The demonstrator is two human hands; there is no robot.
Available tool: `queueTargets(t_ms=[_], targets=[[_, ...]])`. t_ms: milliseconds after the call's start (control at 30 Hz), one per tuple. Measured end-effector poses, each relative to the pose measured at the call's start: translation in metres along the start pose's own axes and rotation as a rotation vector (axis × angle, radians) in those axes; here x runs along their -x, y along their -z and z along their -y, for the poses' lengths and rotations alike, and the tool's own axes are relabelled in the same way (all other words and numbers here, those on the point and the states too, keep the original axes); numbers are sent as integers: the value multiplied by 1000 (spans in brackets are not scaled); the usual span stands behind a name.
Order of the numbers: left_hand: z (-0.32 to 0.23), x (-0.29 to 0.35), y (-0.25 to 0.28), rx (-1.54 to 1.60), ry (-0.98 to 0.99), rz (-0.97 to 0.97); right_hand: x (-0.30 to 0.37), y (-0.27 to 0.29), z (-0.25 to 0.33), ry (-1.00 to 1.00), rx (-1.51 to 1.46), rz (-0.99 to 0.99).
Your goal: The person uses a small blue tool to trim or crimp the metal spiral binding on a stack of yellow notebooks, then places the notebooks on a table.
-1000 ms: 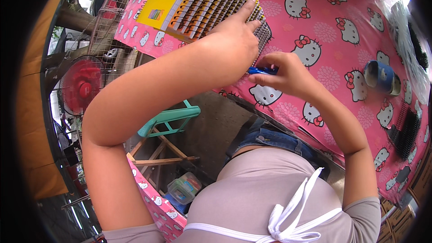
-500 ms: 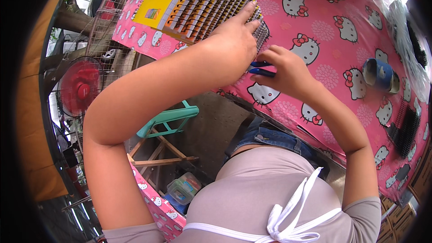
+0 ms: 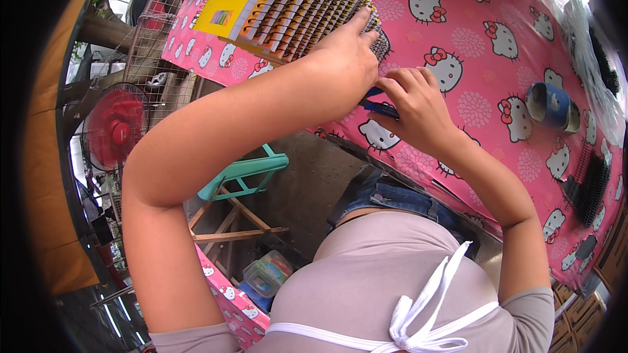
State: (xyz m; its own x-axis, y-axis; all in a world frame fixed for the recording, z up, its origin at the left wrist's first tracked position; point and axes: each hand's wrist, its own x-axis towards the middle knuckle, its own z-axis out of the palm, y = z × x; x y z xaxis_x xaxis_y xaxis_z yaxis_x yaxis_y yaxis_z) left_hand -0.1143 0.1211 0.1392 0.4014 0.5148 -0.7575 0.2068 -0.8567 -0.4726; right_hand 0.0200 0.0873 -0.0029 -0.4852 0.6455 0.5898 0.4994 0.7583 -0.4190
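Observation:
Several spiral-bound notebooks (image 3: 307, 10) with yellow covers lie overlapping in a fanned row at the far left of the table, black coils along their edges. My left hand (image 3: 350, 52) rests over the coiled edge near the row's right end, index finger and thumb stretched out and apart; its other fingers are hidden. My right hand (image 3: 415, 101) is closed around a tool with two blue handles (image 3: 383, 110), just right of my left wrist. The tool's working end is hidden behind my left hand, so I cannot tell its exact kind.
A pink cartoon-print cover (image 3: 474, 46) lies over the table. At the right are a blue tape roll (image 3: 549, 106), black coils (image 3: 592, 186) and clear plastic (image 3: 582, 59). Left of the table stand a red fan (image 3: 118, 131) and a green stool (image 3: 245, 173).
My right hand has shifted slightly, and its fingers are wrapped further over the blue handles. My left hand has dropped a little along the coiled edge.

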Motion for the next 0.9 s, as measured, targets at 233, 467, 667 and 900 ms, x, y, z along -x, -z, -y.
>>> queueTargets(t_ms=[233,467,667,900], targets=[[-1,-1,4,-40,8,57,-26,6,-21,-490,-734,510],[-5,-13,-1,-50,-39,101,-13,10,-12,-523,-712,443],[-5,-10,-2,-8,-18,40,2,-5,-14,33,-55,21],[-5,-13,1,-2,-30,79,-24,6,-31,-618,-725,699]])
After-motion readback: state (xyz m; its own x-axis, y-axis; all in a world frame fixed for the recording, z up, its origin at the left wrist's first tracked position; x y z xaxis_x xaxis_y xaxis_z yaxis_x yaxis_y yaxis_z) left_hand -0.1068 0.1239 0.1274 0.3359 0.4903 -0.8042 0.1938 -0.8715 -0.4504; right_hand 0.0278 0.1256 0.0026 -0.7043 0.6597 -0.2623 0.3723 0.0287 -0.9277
